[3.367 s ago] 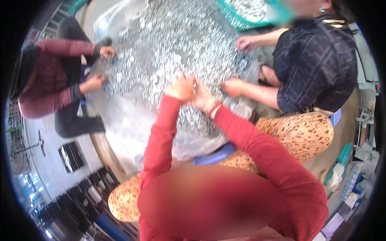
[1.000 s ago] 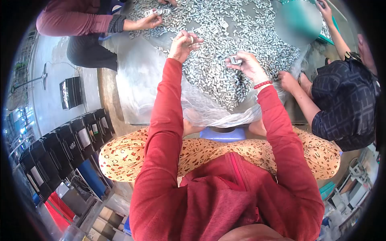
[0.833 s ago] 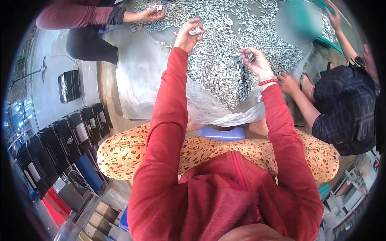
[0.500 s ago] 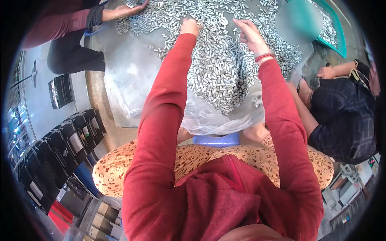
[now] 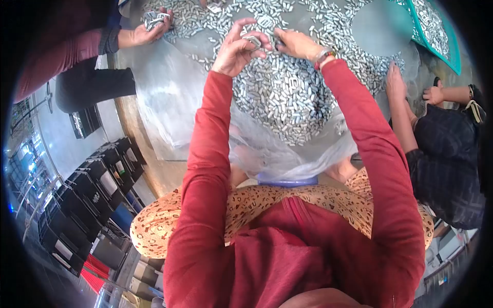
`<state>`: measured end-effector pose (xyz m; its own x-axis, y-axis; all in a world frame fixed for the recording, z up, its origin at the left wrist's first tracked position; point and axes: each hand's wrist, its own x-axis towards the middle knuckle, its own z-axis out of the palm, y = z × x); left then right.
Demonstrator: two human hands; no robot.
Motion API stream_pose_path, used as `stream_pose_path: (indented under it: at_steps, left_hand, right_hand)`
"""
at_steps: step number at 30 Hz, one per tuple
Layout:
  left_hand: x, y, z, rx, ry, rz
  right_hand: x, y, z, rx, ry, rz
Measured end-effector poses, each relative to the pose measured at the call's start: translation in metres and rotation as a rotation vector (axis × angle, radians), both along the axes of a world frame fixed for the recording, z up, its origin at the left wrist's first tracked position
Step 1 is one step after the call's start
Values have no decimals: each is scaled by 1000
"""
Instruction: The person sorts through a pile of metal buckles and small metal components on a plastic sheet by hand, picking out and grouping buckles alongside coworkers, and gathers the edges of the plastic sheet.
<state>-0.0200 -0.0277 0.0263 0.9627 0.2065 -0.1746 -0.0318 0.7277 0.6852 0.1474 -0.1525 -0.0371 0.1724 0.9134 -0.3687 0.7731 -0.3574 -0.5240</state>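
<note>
My left hand (image 5: 237, 51) is raised over the heap, its thumb and fingers curled around a small, shiny metal buckle (image 5: 252, 40). Close to its right, my right hand (image 5: 299, 45) points inward with thumb and fingers pinched together; whatever is between those fingertips is too small to make out. Beneath both hands spreads a heap of small silver metal cylinders (image 5: 277, 97) on clear plastic sheeting (image 5: 169, 102). A few flat metal buckles lie among the cylinders, one pale buckle (image 5: 265, 21) just beyond my hands.
At left, a co-worker's hand (image 5: 149, 32) holds several buckles. Another person's hand (image 5: 396, 82) touches the heap's right edge. A teal basket (image 5: 451, 60) with metal pieces stands at upper right. A blue stool (image 5: 287, 181) shows below the sheeting.
My left hand has turned palm-up and now shows a buckle in its fingers. My right hand has moved left, its fingers now pinched. The co-worker's hand at left has come lower, holding buckles.
</note>
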Motion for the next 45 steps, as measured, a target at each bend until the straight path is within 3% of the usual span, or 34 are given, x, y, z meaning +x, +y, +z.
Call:
stream_pose_path:
  at_steps: [3,5,8,11,14,17,18,21,22,23,24,27,29,31,33,35,36,37,39,40,43,45]
  left_hand:
    - [5,-5,17,244,43,-315]
    - [10,-18,32,558,146,-539]
    - [15,-49,13,1082,413,-731]
    - [12,-94,-29,1767,385,-508]
    - [5,-124,-41,1923,319,-190]
    - [5,-117,-17,1637,313,-241]
    - [7,-106,14,1427,414,-418]
    - [-4,-81,24,395,327,-130]
    - [-8,-72,28,176,232,-71]
    - [-9,-63,30,37,167,-13]
    - [-8,-56,30,-4,117,19]
    - [7,-40,23,-81,-12,31]
    - [23,-34,17,-93,-62,18]
    - [45,-31,20,26,-39,-44]
    - [72,-24,3,301,226,-149]
    - [94,-26,-26,936,589,-181]
    - [98,-35,-45,1354,740,-220]
    - [100,-47,-61,1778,885,-255]
    - [85,-63,-71,1935,796,-157]
    - [78,-65,-64,1944,770,-148]
    - [48,-50,-56,1691,718,-284]
    - [13,-34,-50,1629,794,-311]
  right_hand:
    - [-22,-37,14,77,7,118]
    - [-23,-56,24,36,168,60]
    - [-14,-87,47,71,364,-43]
    - [8,-118,55,163,465,-359]
    - [10,-132,78,190,779,-658]
    - [8,-142,98,281,1081,-796]
    - [6,-142,101,352,1176,-788]
    - [3,-138,106,517,1582,-835]
    - [3,-139,99,528,1658,-869]
    - [5,-141,93,537,1731,-904]
    - [10,-142,86,540,1874,-702]
    - [12,-149,81,554,1887,-731]
    - [11,-152,97,470,1655,-968]
    - [13,-154,111,384,1391,-939]
    - [14,-156,86,269,1691,-891]
    - [5,-149,77,164,1176,-1066]
    - [8,-145,54,63,601,-972]
    - [13,-144,20,233,-235,-664]
    - [-11,-121,59,29,-303,-622]
    - [-18,-117,60,123,-247,-621]
    - [-32,-109,75,253,-32,-571]
    - [-32,-98,46,258,-28,-533]
